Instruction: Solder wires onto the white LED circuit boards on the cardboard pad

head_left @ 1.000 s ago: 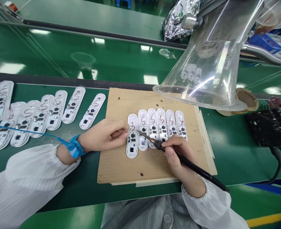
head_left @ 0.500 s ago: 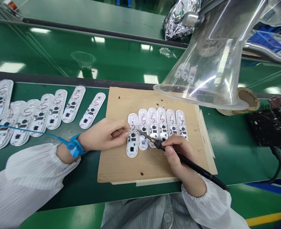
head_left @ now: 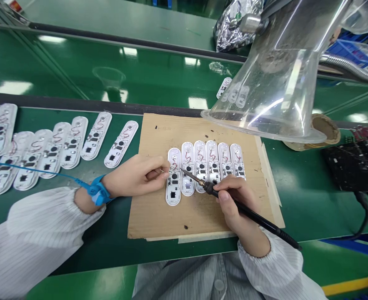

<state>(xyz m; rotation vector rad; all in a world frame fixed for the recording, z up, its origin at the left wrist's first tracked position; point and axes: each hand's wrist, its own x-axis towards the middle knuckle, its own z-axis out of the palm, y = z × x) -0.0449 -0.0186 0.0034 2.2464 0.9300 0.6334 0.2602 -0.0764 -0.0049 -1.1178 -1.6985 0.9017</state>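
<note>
My left hand (head_left: 136,176) pinches a thin silvery solder wire (head_left: 162,171), whose end reaches the leftmost white oblong circuit board (head_left: 173,196). My right hand (head_left: 235,204) grips a black soldering iron (head_left: 249,213), with its metal tip at the top of that board, close to the wire. That board lies in a row of several alike on a brown cardboard sheet (head_left: 149,212). The right hand's fingers hide the lower ends of some boards at the right of the row.
Several more boards (head_left: 121,143) lie on the green bench at left. A transparent plastic fume hood (head_left: 274,96) hangs over the sheet's far right. A tape roll, black device, foil bag and metal hose lie beyond. A blue wrist strap circles my left wrist.
The view has drifted slightly. Both hands stay nearly in place, still holding the wire and iron, with the iron's tip a little closer to the leftmost board.
</note>
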